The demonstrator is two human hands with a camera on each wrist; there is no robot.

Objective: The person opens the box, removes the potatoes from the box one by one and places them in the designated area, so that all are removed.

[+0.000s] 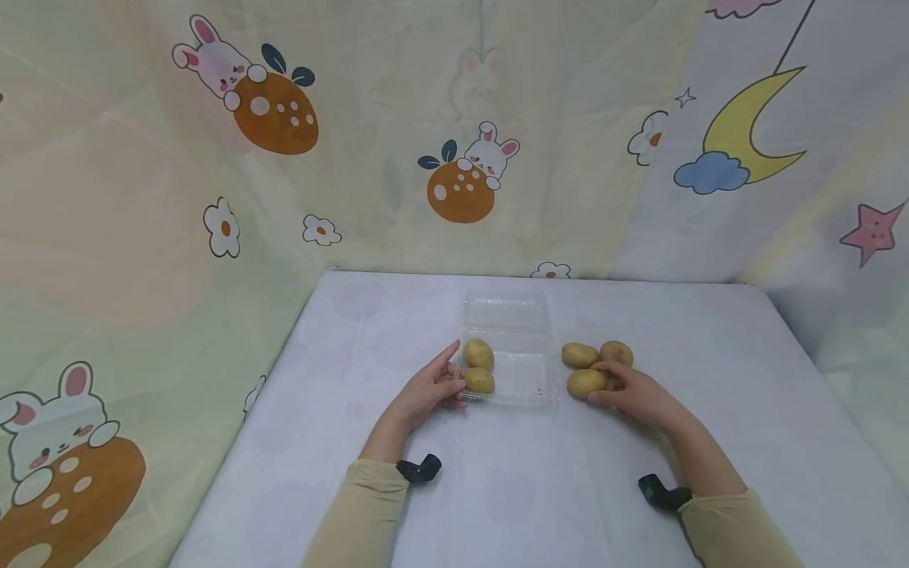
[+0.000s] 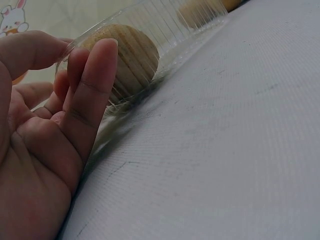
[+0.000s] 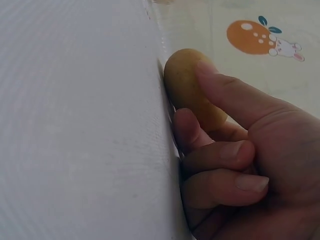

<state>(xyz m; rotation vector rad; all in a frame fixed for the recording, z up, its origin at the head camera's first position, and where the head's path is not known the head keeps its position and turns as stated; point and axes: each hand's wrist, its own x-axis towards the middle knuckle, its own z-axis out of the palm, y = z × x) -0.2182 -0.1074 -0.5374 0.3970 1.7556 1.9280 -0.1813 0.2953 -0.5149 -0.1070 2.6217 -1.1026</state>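
A hinged clear plastic container (image 1: 518, 379) lies with its lid (image 1: 506, 312) folded back on the table. Two potatoes, a rear one (image 1: 479, 353) and a front one (image 1: 479, 381), sit along its left side. My left hand (image 1: 428, 388) holds the container's left front edge, thumb at the rim and index finger stretched along the side. Through the ribbed wall a potato (image 2: 132, 60) shows close to those fingers. My right hand (image 1: 639, 397) grips another potato (image 1: 585, 384) between thumb and fingers, low over the table; it fills the grasp in the right wrist view (image 3: 192, 82).
Two more potatoes, one left (image 1: 579, 355) and one right (image 1: 616, 353), lie just behind the gripped one. A white cloth covers the table (image 1: 497, 489). Behind it hangs a printed curtain (image 1: 369, 173) with rabbits and flowers. Each wrist wears a small black camera (image 1: 420, 469).
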